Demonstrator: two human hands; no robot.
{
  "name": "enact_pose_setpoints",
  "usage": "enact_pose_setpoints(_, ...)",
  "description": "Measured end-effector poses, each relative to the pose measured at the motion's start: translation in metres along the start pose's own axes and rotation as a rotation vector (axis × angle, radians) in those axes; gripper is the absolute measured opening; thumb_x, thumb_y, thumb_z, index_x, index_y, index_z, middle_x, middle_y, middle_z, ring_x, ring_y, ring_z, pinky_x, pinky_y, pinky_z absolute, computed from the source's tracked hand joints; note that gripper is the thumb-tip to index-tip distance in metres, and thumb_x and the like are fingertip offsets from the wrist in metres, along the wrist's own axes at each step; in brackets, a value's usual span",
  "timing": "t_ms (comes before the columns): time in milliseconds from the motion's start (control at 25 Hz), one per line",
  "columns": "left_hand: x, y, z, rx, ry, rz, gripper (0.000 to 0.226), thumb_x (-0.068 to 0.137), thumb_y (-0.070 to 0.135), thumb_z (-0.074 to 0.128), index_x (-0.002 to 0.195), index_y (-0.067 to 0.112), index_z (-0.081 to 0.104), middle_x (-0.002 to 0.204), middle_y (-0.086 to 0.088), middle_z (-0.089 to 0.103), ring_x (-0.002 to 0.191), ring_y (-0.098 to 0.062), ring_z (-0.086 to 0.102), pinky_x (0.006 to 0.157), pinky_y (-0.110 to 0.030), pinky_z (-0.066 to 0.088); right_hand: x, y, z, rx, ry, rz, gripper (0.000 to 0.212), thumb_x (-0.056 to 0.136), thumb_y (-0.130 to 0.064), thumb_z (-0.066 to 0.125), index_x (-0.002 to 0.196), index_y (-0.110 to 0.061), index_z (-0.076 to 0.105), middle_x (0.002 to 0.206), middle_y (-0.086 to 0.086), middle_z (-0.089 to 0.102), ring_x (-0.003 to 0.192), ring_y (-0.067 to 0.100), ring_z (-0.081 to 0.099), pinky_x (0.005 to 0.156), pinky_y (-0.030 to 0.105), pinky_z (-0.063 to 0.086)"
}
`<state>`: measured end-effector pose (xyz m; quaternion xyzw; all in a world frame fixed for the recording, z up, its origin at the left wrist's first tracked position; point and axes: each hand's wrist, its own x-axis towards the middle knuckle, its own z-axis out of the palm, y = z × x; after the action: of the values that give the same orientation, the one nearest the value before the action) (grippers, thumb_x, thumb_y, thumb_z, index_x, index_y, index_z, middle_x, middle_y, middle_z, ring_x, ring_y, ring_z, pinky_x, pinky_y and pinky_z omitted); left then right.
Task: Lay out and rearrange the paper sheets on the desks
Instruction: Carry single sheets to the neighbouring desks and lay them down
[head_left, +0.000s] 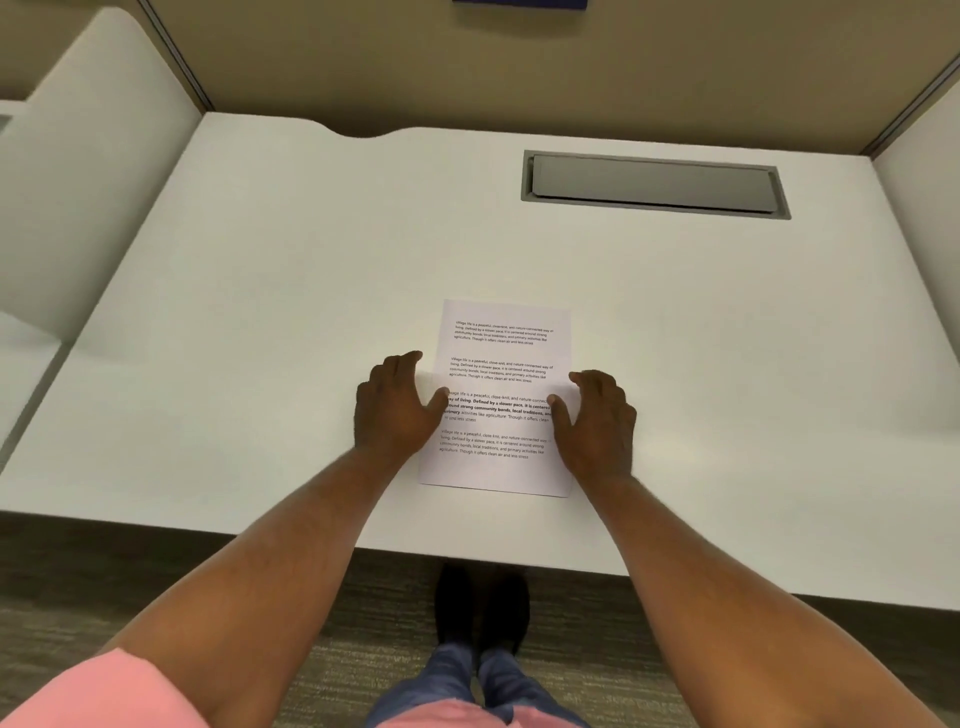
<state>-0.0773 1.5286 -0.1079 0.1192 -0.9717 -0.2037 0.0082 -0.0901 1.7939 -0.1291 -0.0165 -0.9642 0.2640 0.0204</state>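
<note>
The left hand (397, 402) rests at the left long edge of the printed sheet (501, 384), fingers curled on the counter (260, 260) beside the paper and thumb laid across onto the text. The right hand (597, 415) mirrors it at the right long edge, thumb on the page, fingers bent just outside it. Neither grip is clamped on anything: both are spread and pressing flat, bracketing the sheet rather than pinching it, and no edge looks lifted.

The sheet lies face up, slightly skewed, close to the counter's near edge and about midway along it. Taking the grey cable hatch (654, 184) as the landmark, the sheet sits well in front of it and a little to its left, with bare counter between them.

As a judgement, the step in hand is settling or squaring this sheet in place. The next move would call for either sliding it under light palm pressure to straighten it, or letting go and fetching another sheet; a thin page on a smooth counter may skid or buckle if pushed from one side only.

Counted: one sheet carrying four blocks of text, two hands, one hatch, one counter in front, and part of a neighbouring desk (21, 358) at the left.
</note>
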Motion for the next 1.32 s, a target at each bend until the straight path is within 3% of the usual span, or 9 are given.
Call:
enact_pose_setpoints(120,-0.013,-0.004,-0.013,0.154,-0.063,0.071,0.082,0.092,0.063,0.049,0.155,0.012,0.033,0.164,-0.009,0.030,0.154,-0.025,0.022,0.123,-0.047,0.021,-0.012,-0.009,-0.009,-0.080,-0.042,-0.061,0.062,0.100,-0.048,0.053,0.151,-0.013,0.043,0.163,0.006,0.035,0.151,0.024,0.028,0.124,0.046,0.017)
enact_pose_setpoints(280,-0.033,-0.013,-0.029,0.274,-0.126,0.082,0.092,0.093,0.072,0.030,0.161,0.011,0.014,0.171,-0.007,0.007,0.158,-0.023,0.000,0.127,-0.046,0.005,-0.023,-0.018,-0.013,-0.170,-0.105,-0.155,0.076,0.101,-0.058,0.041,0.161,-0.015,0.023,0.171,0.006,0.014,0.158,0.025,0.011,0.127,0.052,0.005)
enact_pose_setpoints(600,-0.080,-0.052,-0.072,0.325,-0.071,-0.010,0.101,0.088,0.080,0.012,0.161,0.011,0.006,0.171,-0.005,0.001,0.158,-0.021,-0.006,0.127,-0.046,0.002,-0.033,-0.062,-0.008,-0.233,-0.162,-0.343,0.085,0.100,-0.066,0.031,0.163,-0.015,0.007,0.172,0.005,0.001,0.159,0.023,0.001,0.127,0.054,-0.001)
enact_pose_setpoints(880,-0.116,-0.102,-0.123,0.334,0.044,-0.144,0.102,0.088,0.082,0.008,0.161,0.012,0.003,0.171,-0.006,0.001,0.157,-0.021,-0.006,0.127,-0.046,0.001,-0.034,-0.153,0.004,-0.228,-0.200,-0.551,0.086,0.100,-0.067,0.030,0.163,-0.017,-0.001,0.172,0.002,-0.009,0.159,0.021,-0.007,0.127,0.052,-0.004)
enact_pose_setpoints(1320,-0.183,-0.278,-0.273,0.386,0.295,-0.352,0.103,0.087,0.083,0.004,0.161,0.011,0.001,0.170,-0.007,0.000,0.157,-0.021,-0.006,0.127,-0.046,-0.001,-0.103,-0.405,0.058,-0.134,-0.179,-0.869,0.086,0.098,-0.070,0.020,0.163,-0.020,-0.006,0.171,0.000,-0.015,0.158,0.018,-0.014,0.127,0.052,-0.006)
